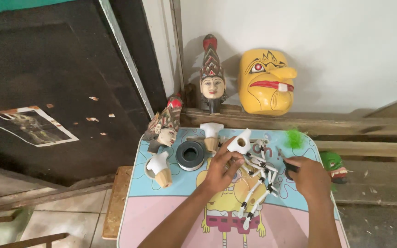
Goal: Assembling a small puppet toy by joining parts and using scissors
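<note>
My left hand point(221, 167) holds a white carved wooden piece with a round hole point(240, 141), lifted just above the small table point(161, 202). Beneath it lies a bundle of white jointed puppet arms with black bands point(256, 183), touching my left fingers. My right hand point(311, 177) is closed on a small dark tool point(291, 166) at the right of the bundle. A tuft of green fibre point(294, 138) lies behind my right hand.
On the table stand a black-and-silver tape roll point(189, 155), two white-and-tan wooden torso pieces point(160, 167) point(211, 134) and a painted puppet head lying tilted point(165, 126). An upright puppet head point(212, 76) and a yellow mask point(263, 82) lean on the wall ledge. A green mask point(334, 165) sits right.
</note>
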